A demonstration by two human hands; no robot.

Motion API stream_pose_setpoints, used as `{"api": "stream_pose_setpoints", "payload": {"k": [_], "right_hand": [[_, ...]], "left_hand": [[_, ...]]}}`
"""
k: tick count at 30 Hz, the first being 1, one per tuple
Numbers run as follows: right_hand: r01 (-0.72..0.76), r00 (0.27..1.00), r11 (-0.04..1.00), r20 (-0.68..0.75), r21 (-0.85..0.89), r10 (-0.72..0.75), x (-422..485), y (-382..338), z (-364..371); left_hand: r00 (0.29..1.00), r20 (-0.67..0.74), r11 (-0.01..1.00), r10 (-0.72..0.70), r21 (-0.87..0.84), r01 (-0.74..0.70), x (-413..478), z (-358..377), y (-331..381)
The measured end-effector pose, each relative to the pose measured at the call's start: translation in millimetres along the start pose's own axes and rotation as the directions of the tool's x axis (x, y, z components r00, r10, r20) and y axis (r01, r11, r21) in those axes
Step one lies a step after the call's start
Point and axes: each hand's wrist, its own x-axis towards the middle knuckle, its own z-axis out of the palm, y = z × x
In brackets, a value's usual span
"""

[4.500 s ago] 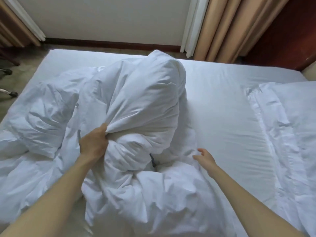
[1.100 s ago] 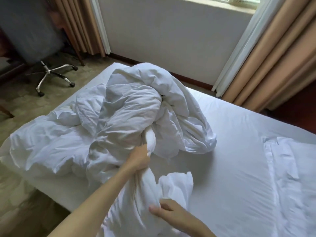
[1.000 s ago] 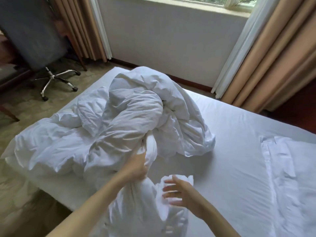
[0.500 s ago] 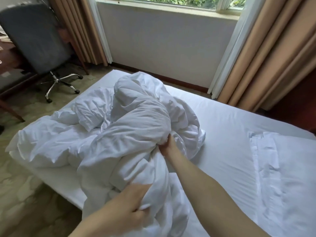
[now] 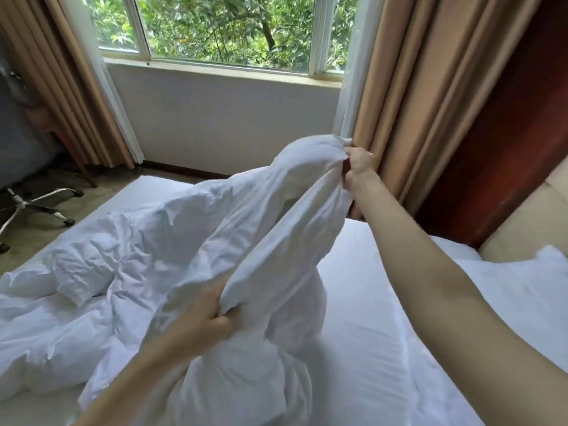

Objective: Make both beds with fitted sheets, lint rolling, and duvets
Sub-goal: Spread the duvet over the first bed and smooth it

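Observation:
A crumpled white duvet [image 5: 159, 259] lies heaped on the left half of the bed [image 5: 362, 342], which is covered with a smooth white fitted sheet. My right hand [image 5: 359, 170] grips a bunched edge of the duvet and holds it high in the air toward the curtains. My left hand [image 5: 206, 321] grips the same edge lower down, close to me. The cloth is stretched between both hands. A white pillow [image 5: 522, 299] lies at the head of the bed on the right.
An office chair [image 5: 24, 167] with a chrome base stands on the floor at the left. Tan curtains [image 5: 430, 96] hang on both sides of a window [image 5: 221, 29] beyond the bed. A padded headboard [image 5: 528, 219] and a dark wood panel are at the right.
My right hand has lifted the duvet edge up and away to the right. My left hand keeps its grip lower down. The view has tilted up toward the window.

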Motion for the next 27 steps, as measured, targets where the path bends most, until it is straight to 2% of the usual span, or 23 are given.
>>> {"api": "stream_pose_setpoints", "payload": {"k": [2,4,5,7,8,9,11,12,13,14,16,18,23,25,27], "right_hand": [[0.185,0.982,0.978,-0.019,-0.1,-0.187,-7,-54,-12],[0.222,0.975,0.932,0.056,-0.287,-0.215,-9,-63,-53],[0.184,0.983,0.901,0.066,-0.392,-0.172,-15,-61,-84],[-0.038,0.992,0.81,-0.122,-0.586,-0.042,-24,-45,-144],[-0.192,0.968,0.755,-0.25,-0.627,0.039,-33,-27,-180],[-0.363,0.915,0.714,-0.374,-0.598,0.152,-45,-4,-220],[-0.673,0.729,0.624,-0.505,-0.399,0.463,-79,49,-284],[-0.756,0.638,0.602,-0.494,-0.256,0.591,-95,76,-307],[-0.797,0.577,0.589,-0.456,-0.131,0.678,-112,101,-323],[-0.804,0.552,0.593,-0.413,-0.035,0.724,-123,118,-329],[-0.789,0.546,0.611,-0.377,0.07,0.748,-136,143,-327],[-0.75,0.584,0.654,-0.365,0.099,0.725,-136,157,-316],[-0.582,0.758,0.779,-0.192,0.235,0.624,-98,159,-288],[-0.517,0.78,0.818,-0.255,0.251,0.572,-86,154,-275],[-0.498,0.783,0.849,-0.327,0.179,0.529,-78,154,-270]], "left_hand": [[0.997,0.066,0.999,0.043,-0.022,-0.042,22,16,25],[0.994,0.08,0.997,0.068,-0.046,-0.065,34,28,23],[0.995,0.07,0.997,0.07,-0.036,-0.068,39,34,18],[0.999,0.034,0.998,0.013,-0.055,-0.011,46,42,10],[0.999,0.04,0.999,-0.013,-0.045,0.015,47,47,5],[0.997,0.074,0.999,-0.027,-0.04,0.03,45,54,-1],[0.977,0.201,0.997,-0.073,0.001,0.075,38,71,-12],[0.957,0.274,0.995,-0.095,0.049,0.085,34,81,-15],[0.931,0.348,0.992,-0.109,0.095,0.08,27,91,-21],[0.904,0.412,0.989,-0.115,0.133,0.065,23,100,-23],[0.849,0.512,0.987,-0.134,0.148,0.067,14,115,-24],[0.815,0.559,0.987,-0.154,0.133,0.095,8,123,-20],[0.846,0.51,0.988,-0.154,0.095,0.122,9,117,-13],[0.839,0.528,0.991,-0.131,0.074,0.109,15,115,-9],[0.838,0.533,0.993,-0.114,0.049,0.104,21,115,-4]]}}
